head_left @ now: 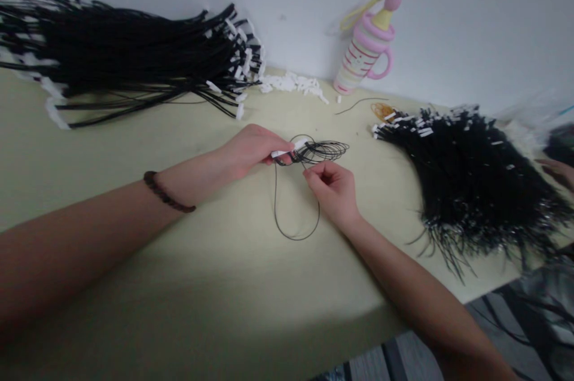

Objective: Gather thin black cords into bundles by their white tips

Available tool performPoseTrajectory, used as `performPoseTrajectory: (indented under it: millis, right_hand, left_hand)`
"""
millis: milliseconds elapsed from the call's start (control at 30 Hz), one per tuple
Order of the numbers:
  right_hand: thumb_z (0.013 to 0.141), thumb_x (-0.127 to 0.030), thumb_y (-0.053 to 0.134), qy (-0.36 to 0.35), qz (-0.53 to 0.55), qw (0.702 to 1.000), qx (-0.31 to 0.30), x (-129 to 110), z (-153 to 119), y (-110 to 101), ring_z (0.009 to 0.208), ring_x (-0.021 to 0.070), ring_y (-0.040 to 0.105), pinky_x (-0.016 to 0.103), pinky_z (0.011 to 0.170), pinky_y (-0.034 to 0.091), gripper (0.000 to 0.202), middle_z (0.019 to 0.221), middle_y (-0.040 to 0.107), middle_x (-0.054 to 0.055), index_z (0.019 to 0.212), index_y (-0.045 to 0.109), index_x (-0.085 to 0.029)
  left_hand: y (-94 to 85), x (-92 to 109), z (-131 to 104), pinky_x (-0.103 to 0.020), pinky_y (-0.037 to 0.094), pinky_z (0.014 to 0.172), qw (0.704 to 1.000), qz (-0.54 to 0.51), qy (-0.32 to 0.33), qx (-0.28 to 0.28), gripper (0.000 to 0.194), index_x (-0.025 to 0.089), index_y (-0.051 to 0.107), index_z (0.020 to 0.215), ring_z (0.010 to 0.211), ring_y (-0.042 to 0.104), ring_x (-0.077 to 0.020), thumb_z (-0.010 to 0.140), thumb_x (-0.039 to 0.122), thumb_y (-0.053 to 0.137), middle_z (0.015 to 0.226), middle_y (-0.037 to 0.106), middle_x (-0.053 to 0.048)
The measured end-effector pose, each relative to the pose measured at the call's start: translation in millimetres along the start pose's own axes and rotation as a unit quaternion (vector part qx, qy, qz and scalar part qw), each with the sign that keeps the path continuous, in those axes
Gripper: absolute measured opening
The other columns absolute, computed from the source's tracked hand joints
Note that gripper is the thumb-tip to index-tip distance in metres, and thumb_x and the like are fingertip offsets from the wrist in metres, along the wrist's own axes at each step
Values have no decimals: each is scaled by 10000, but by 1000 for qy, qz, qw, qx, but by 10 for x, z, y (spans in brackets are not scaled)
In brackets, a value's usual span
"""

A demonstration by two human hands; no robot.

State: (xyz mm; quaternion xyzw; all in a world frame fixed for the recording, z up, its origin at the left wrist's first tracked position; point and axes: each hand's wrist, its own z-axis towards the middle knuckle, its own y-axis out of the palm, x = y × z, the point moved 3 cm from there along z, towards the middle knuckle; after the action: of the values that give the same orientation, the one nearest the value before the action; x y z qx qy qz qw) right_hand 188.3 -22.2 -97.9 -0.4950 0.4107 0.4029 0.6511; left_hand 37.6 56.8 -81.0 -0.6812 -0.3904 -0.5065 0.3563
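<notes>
- My left hand (251, 151) pinches a white tag (290, 148) and the gathered end of a thin black cord (314, 152); fingers closed tight on both.
- My right hand (334, 189) sits just beside the left, thumb and forefinger closed on a strand of the same cord below the coils.
- The cord lies near the middle of the surface (134, 261): several small loops fan out to the right of my left grip, and one long loop hangs down toward me between my two hands, resting on the surface.
- A dark bead bracelet (168, 194) sits on my left wrist.
- Far left: a big bundle (125, 52) of black cords with white tags, spread along the wall.
- Right: a second heap (466, 177) of the same cords, well apart from my hands.
- Loose white tags (293, 83) lie near the wall.
- A pink striped bottle (368, 46) stands behind them, upright.
- Another person's hand (560, 170) shows at the far right edge, blurred.
</notes>
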Motion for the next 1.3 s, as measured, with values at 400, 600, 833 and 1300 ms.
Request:
performPoseTrajectory:
  millis: [400,600,833,1300]
  right_hand:
    - [726,-250,563,11,1,1000,-7,0,-4,6,466,54,368,181,437,287,154,512,448,-41,625,565,-133]
    - [725,-234,536,4,-18,1000,-14,-1,3,18,479,63,399,186,457,304,135,543,488,-30,659,604,-138]
    - [729,-233,528,-3,-38,999,-9,0,-2,30,500,74,407,186,470,314,138,542,485,-27,651,597,-142]
    - [795,-263,471,-36,-43,998,-18,0,-53,25,501,78,418,193,483,314,203,571,513,-18,751,626,-141]
  left_hand:
    - [-1,-1,-6,-225,327,475,1000,1,2,1,149,158,676,543,509,492,-103,641,269,668,556,636,-31]
    - [16,26,-33,-232,297,463,1000,17,18,3,165,152,682,555,505,481,-101,662,275,651,566,637,-36]
    - [20,8,-56,-234,296,467,999,18,31,-2,186,137,689,599,490,458,-85,672,305,662,581,646,-31]
    - [201,9,-218,-222,418,567,967,171,186,24,265,147,711,804,607,574,-127,774,356,552,682,684,-29]
